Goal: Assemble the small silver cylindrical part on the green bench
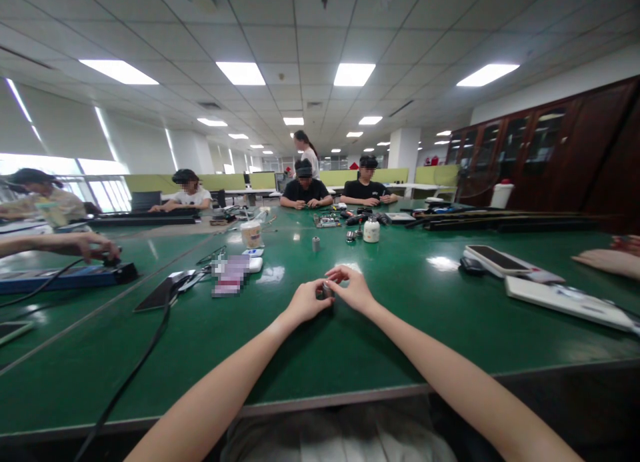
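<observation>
A small grey metal cylinder stands between my two hands, low over the green table or on it; I cannot tell which. My left hand has its thumb and fingers closed round the cylinder's left side. From the right, my right hand pinches the same piece near its top, with its fingers bent over it. Part of the cylinder is hidden by the fingers. Farther ahead, a similar grey cylinder stands upright by itself.
Ahead are a white jar, a paper cup and a circuit board. Phones lie at right, near another person's hand. At left, a black cable crosses the table edge and a co-worker's hand touches a power strip.
</observation>
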